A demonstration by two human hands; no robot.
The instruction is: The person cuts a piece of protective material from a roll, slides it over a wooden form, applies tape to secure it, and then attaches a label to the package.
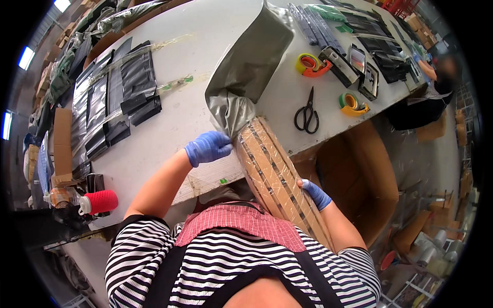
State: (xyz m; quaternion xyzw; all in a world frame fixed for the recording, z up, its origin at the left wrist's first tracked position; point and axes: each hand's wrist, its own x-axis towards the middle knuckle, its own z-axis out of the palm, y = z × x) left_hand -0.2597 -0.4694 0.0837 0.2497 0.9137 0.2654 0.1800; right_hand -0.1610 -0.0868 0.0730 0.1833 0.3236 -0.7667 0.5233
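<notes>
A long bundle of brown cardboard-backed strips wrapped in clear film (280, 177) leans from my chest up to the table edge. Its upper end sits inside the mouth of a grey-green plastic bag (251, 66) that lies across the white table (195, 118). My left hand (208, 147), in a blue glove, grips the bag's crumpled mouth at the top of the bundle. My right hand (316, 194), also blue-gloved, holds the bundle's right side lower down.
Black scissors (307, 113) lie right of the bag, with tape dispensers (311, 65) (352, 103) and black packets (375, 36) beyond. Flat black and clear bags (115, 97) cover the left. A red-capped bottle (97, 201) stands at the near left. An open cardboard box (359, 179) sits below the table; another person (431, 87) works at the far right.
</notes>
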